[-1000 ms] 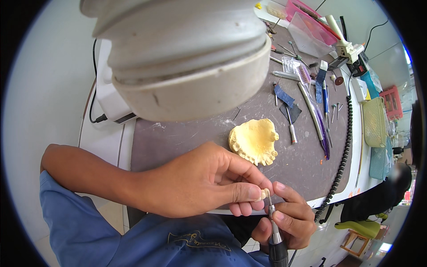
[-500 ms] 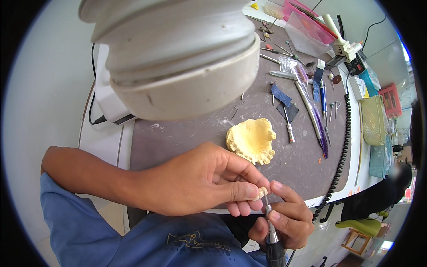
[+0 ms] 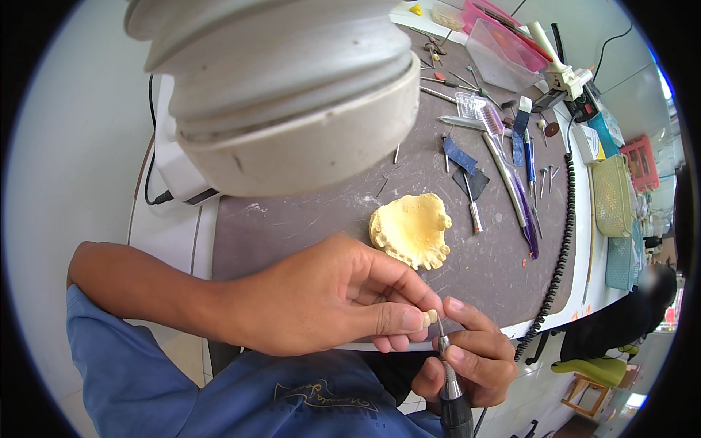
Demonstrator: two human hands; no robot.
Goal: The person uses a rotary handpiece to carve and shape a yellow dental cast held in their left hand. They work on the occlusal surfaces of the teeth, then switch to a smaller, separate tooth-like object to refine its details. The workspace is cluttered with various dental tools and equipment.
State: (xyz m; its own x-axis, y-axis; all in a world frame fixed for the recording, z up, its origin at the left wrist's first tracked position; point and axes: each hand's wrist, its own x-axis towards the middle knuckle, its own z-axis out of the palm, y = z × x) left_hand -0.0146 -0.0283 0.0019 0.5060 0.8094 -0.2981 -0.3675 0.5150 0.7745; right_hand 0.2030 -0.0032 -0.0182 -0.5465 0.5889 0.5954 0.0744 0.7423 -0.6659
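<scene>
Between thumb and fingers, my left hand (image 3: 350, 299) pinches a small cream dental bridge (image 3: 429, 317), which looks like a few joined teeth. My right hand (image 3: 475, 358) grips a dental handpiece (image 3: 451, 379) with a metal nose and a black body. Its thin bur points up at the right side of the bridge; whether it touches I cannot tell. One fingertip of the right hand rests close to the left fingers. Just beyond the hands, a pale yellow plaster dental model (image 3: 412, 232) lies on the grey mat (image 3: 292, 233).
A large ribbed white suction hose (image 3: 292, 109) hangs over the left of the mat. Right of the model lie a toothbrush (image 3: 515, 179), blue paper strips (image 3: 460, 155) and several burs. A coiled black cord (image 3: 562, 270) follows the bench edge. A person (image 3: 613, 325) sits farther right.
The bridge has turned slightly in my left fingers. The handpiece has shifted a little to the right and down, its bur now at the bridge's right side.
</scene>
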